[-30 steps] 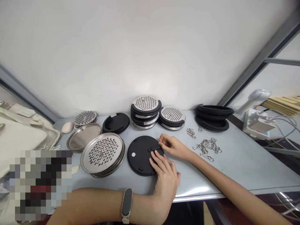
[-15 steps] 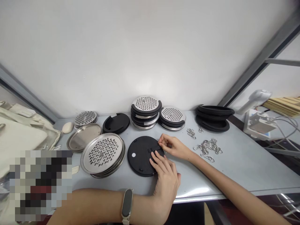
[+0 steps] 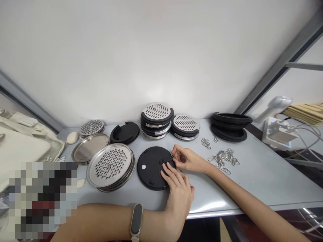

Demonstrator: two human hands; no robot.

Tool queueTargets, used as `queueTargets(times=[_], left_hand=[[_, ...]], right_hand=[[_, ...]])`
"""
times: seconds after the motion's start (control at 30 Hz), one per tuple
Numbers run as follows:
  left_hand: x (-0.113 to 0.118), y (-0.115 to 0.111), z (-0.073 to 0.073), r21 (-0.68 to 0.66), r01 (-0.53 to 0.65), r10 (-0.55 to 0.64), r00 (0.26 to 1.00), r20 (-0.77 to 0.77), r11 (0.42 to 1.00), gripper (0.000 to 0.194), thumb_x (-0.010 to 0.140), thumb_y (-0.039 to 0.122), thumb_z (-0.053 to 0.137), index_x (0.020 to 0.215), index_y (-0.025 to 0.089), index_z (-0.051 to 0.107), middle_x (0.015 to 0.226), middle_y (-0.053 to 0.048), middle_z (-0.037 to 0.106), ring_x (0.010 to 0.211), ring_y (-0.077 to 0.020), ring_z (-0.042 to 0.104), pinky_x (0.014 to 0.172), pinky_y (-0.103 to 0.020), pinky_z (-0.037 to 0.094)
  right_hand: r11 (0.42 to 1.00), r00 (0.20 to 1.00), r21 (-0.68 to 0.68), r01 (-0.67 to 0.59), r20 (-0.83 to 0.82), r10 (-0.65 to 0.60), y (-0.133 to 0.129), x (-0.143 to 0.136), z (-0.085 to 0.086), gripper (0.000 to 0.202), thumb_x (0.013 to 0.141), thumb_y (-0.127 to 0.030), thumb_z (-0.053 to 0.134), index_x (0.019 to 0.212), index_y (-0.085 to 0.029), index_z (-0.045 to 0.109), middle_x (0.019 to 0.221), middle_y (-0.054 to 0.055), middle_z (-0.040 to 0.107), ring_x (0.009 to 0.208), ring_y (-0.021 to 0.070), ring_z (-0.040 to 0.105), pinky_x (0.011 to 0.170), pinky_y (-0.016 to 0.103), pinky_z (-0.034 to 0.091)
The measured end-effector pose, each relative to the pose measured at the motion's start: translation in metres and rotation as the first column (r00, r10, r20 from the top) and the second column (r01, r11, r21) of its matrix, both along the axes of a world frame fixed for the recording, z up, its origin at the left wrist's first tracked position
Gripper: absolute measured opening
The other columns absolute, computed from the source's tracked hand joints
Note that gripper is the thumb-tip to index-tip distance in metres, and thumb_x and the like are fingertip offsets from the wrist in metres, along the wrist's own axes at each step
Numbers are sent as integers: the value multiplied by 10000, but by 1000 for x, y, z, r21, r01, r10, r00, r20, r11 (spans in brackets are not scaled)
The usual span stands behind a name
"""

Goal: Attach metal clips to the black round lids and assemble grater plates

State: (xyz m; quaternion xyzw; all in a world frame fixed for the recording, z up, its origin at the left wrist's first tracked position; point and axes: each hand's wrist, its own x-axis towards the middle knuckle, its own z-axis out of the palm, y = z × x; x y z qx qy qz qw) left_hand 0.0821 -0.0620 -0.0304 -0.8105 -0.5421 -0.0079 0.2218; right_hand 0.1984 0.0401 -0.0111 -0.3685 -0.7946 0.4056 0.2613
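Note:
A round black disc (image 3: 152,176) lies on the grey table, with a white dot and a small raised strap-like piece on its upper face. My left hand (image 3: 176,188) rests on the disc's right part with its fingers stretched out flat. At the disc's right edge my right hand (image 3: 186,158) pinches a small wire spring hook (image 3: 172,155), partly hidden by the fingers. Beyond that hand lie a loose pile of metal spring hooks (image 3: 224,157) and a smaller group of hooks (image 3: 206,143).
Left stand stacked metal grater plates (image 3: 111,166), plain metal discs (image 3: 91,148) and a smaller grater stack (image 3: 92,127). Behind are a black holder (image 3: 126,132) and assembled grater stacks (image 3: 157,112). Black rings (image 3: 229,132) stand back right, near a scanner (image 3: 275,107).
My right fingers have shifted slightly at the disc's edge, and the wire hook between them now shows more clearly. My left hand stays in place on the disc.

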Motion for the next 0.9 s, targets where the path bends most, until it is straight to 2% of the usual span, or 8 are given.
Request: queueTargets(times=[0.1,0.23,0.33,0.53,0.7,0.8,0.9], left_hand=[[1,0,-1,-5,-8,8,999,37,1000,558,841,504,509,1107,22,596,1205,-310,557,1117,-458,532,864,-602,448],[-1,0,0,-10,13,-13,999,50,1000,561,843,498,509,1111,13,596,1204,-316,554,1112,-465,532,861,-604,448],[-2,1,1,-19,-4,5,999,53,1000,571,844,506,504,1118,14,595,1215,-318,545,1120,-461,528,869,-601,444],[-2,1,3,-29,-8,10,998,67,1000,597,843,507,505,1142,-5,580,1216,-325,540,1126,-464,522,871,-601,444],[-2,1,3,-12,-3,4,998,60,1000,618,849,513,497,1178,-6,566,1218,-319,542,1129,-458,522,871,-603,450],[0,1,-3,-3,-7,7,994,107,1000,619,848,494,518,1192,-18,563,1232,-328,524,1151,-459,503,892,-619,436],[2,0,-13,30,-42,37,989,141,999,620,834,471,556,1213,-20,556,1267,-315,500,1183,-454,475,918,-617,429]], right_hand=[[1000,1000,-12,13,3,-13,1,1,-1,141,800,-187,535,897,-214,436,621,-72,488,553,97,429,544,222,381],[997,999,-64,30,-10,-31,0,1,-3,140,808,-240,544,746,-205,423,646,-51,476,564,91,424,528,215,371],[995,999,-92,21,-47,-26,0,-2,-3,133,843,-281,520,773,-201,438,678,-39,488,586,96,450,547,218,388],[999,999,-10,33,19,-33,3,4,6,136,844,-284,529,758,-191,480,675,-27,508,592,101,441,556,226,391],[972,970,-210,-103,195,145,3,28,24,169,809,-331,594,796,-163,584,619,-24,549,558,103,478,519,219,391],[960,940,-244,-139,273,205,-1,36,31,173,760,-319,655,828,-166,612,625,-26,559,573,110,513,530,219,406],[952,925,-250,-176,290,246,-6,33,31,237,710,-323,710,855,-179,590,656,-32,555,594,115,531,537,216,413]])
